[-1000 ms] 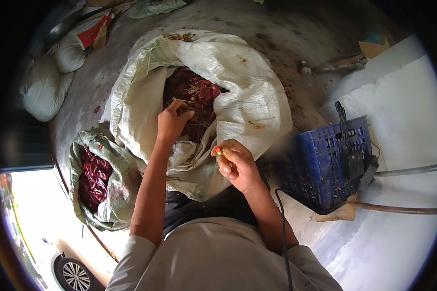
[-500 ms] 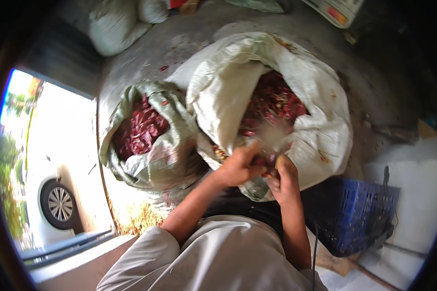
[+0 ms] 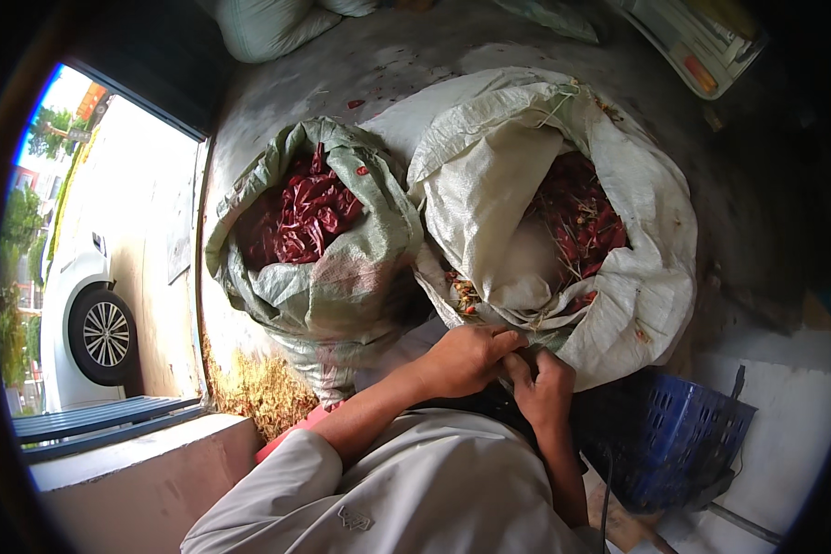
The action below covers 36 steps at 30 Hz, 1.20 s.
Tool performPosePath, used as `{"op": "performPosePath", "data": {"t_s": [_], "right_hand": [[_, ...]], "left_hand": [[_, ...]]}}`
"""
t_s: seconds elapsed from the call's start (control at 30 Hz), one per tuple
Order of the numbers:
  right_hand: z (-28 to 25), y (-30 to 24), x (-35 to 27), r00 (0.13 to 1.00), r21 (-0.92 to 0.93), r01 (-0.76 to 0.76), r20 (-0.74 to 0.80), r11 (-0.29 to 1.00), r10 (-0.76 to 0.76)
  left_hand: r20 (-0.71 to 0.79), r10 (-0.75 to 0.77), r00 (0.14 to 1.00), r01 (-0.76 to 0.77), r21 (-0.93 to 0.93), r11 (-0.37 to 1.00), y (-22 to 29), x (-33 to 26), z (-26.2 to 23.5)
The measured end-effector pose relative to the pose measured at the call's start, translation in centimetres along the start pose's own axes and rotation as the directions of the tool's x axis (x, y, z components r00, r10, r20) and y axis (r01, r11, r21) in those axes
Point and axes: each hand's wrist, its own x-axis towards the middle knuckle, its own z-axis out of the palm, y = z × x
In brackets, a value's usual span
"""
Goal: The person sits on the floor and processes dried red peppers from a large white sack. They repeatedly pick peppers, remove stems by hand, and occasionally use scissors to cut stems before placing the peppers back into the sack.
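The white sack (image 3: 651, 212) stands on the floor (image 3: 388, 78) with its rim rolled outward and serves as the reference for all positions. Red chillies (image 3: 582, 198), dark and dry-looking, lie inside its mouth, mixed with thin pale stalks (image 3: 563, 235). In a fold at its near left side sit small orange and yellow bits (image 3: 464, 294).

Both hands are together at the near edge of the white sack. Left hand (image 3: 475, 358): fingers bent inward, back of the hand uppermost, fingertips meeting those of the other hand or nearly so. Right hand (image 3: 542, 383): fingers curled, thumb side toward the left hand. Whether either hand grips anything cannot be told, as the fingers conceal what may lie between them; contact with the sack's edge is likewise unclear.

Left of the white sack, and close against it, stands a green sack (image 3: 369, 286) containing shiny dark red chillies (image 3: 300, 217). Nearer the person and left of the white sack is a yellowish-brown heap (image 3: 249, 392). A blue crate (image 3: 683, 434) stands at the near right of the white sack. Well to its left, beyond the doorway, a white car (image 3: 65, 314) is visible
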Motion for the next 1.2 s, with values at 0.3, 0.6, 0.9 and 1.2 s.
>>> {"op": "performPosePath", "data": {"t_s": [0.3,0.6,0.9,1.2], "right_hand": [[-3.0,-0.7,1.3,0.923,0.211,-0.274,0.332,0.938,0.195],[-2.5,-1.0,0.9,0.957,0.311,-0.216,0.256,0.925,0.137],[-3.5,-1.8,2.6,0.900,0.098,-0.102,0.434,0.990,0.050],[-1.7,-3.3,2.7,0.927,-0.356,0.374,0.129,0.856,-0.352]], "left_hand": [[-0.055,0.074,0.996,-0.071,0.054,0.996,-0.3,-0.3,-0.1],[0.111,-0.049,0.993,0.087,-0.368,0.926,0.5,-1.4,-1.0],[-0.013,-0.059,0.998,0.055,-0.195,0.979,0.2,-2.5,0.2],[-0.185,-0.238,0.954,0.260,0.107,0.960,2.2,-2.0,0.3]]}}
